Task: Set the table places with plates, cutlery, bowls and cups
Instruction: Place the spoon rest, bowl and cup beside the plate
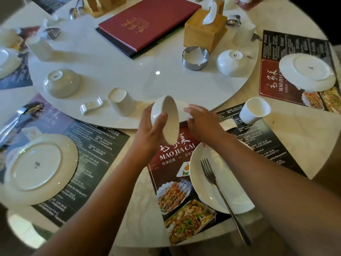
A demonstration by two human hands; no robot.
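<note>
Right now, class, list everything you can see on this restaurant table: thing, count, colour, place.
Round ceramic plates: four, white; front, left upside down, right upside down, far-left edge.
Metal fork: one, silver, lying across the front plate.
Ceramic bowls: three, white; one tilted in the left hand, two upside down on the turntable.
Printed paper placemat: red and black, under the front plate.
Hardcover menu: one, red, turntable centre.
Wooden tissue box: one, tan, beside the menu.
Left hand: gripping the bowl.
Right hand: open beside the bowl.
</note>
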